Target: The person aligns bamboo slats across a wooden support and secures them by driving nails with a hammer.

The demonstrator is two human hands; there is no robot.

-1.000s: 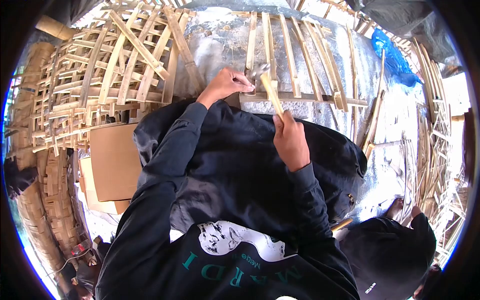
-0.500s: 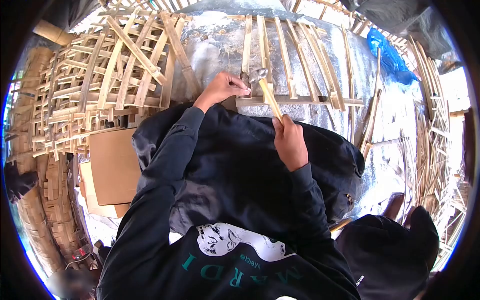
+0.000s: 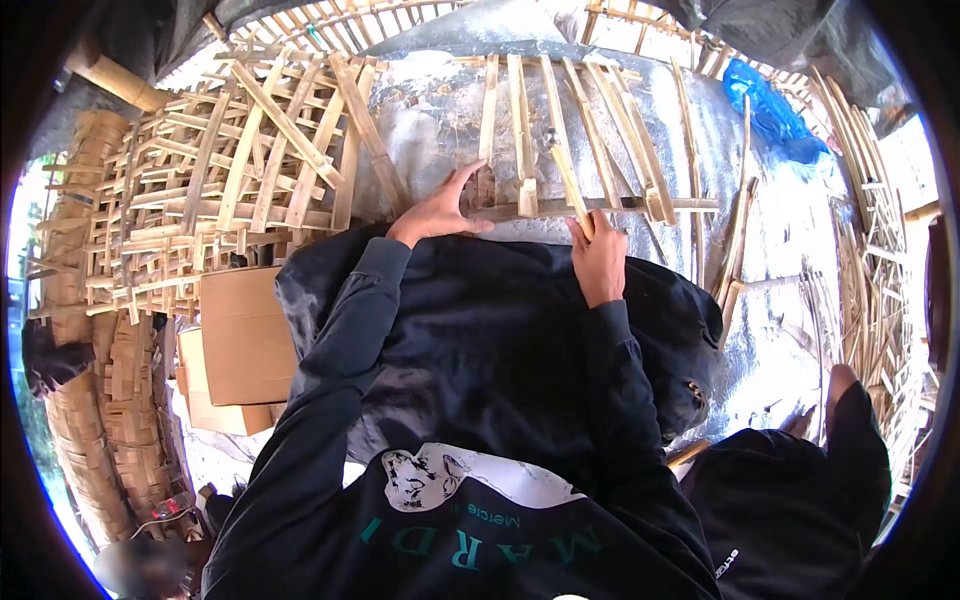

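Note:
My left hand (image 3: 440, 212) is open, thumb and fingers spread, beside the lower end of a bamboo slat (image 3: 489, 110). My right hand (image 3: 600, 258) is closed around the pale wooden handle of a hammer (image 3: 567, 180). The hammer's head points away from me, over the slats to the right of my left hand. Below those slats runs a horizontal bamboo strip (image 3: 685, 204), and several upright slats meet it. Whether my left fingertips touch the slat, I cannot tell.
Stacked bamboo lattice panels (image 3: 220, 170) lie at the left, with cardboard boxes (image 3: 245, 335) below them. A blue plastic bag (image 3: 770, 115) is at the back right. Dark cloth covers my lap. Another person's dark sleeve (image 3: 860, 440) shows at lower right.
My left hand has gone from a pinch at the slat's end to spread fingers. The hammer has moved right, away from my left fingers. The view has shifted slightly.

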